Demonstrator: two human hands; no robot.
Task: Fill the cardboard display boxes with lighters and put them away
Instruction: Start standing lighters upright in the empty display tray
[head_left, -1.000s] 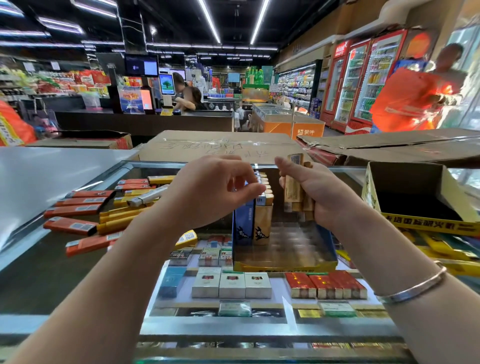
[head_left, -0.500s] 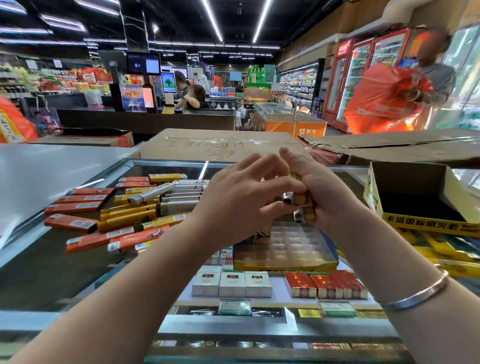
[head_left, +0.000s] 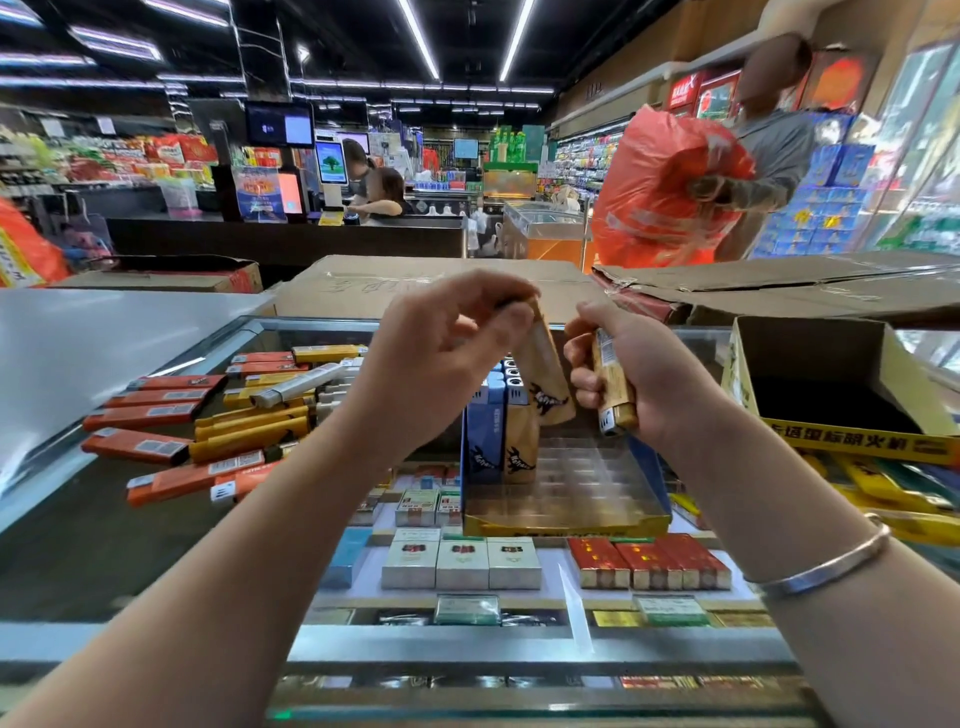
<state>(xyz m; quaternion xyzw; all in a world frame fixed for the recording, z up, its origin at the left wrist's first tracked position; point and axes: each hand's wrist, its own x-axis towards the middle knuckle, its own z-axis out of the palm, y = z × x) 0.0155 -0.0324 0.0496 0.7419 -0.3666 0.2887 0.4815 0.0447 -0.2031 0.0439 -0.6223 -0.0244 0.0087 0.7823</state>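
Bare forearms, silver bangle (head_left: 826, 569) on right wrist

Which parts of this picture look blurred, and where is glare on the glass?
Head view: the left hand and its tan lighter are slightly motion-blurred; the person with the red bag is blurred too; ceiling lights glare on the glass counter; wide-angle bending curves the edges.

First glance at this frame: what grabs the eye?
Dead centre, the left hand pinches a tan lighter by its top above the display box, while the right hand grips a few more lighters. The box's back left corner holds standing blue and tan lighters. Behind, right of centre, a big red bag stands out.
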